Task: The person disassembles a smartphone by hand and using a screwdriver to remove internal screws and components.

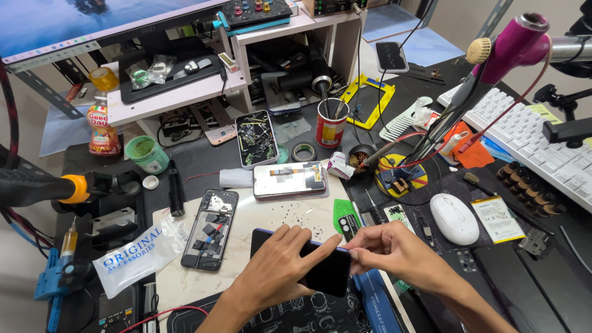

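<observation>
My left hand point(279, 262) lies over a dark phone point(324, 271) at the near middle of the white work mat point(259, 213), its fingers spread across the black face. My right hand point(394, 250) pinches the phone's right edge between thumb and fingers. Left of them an opened phone point(210, 228) lies with its insides showing. Behind them another phone body point(290, 179) lies flat with a shiny back and tape strips on it.
A tray of small parts point(256, 138), a red tin of tools point(330, 126), a tape roll point(303, 152) and a green cup point(148, 154) stand behind. A white mouse point(454, 218), a battery point(497, 218) and a white keyboard point(530, 139) lie right. A plastic bag point(139, 251) lies left.
</observation>
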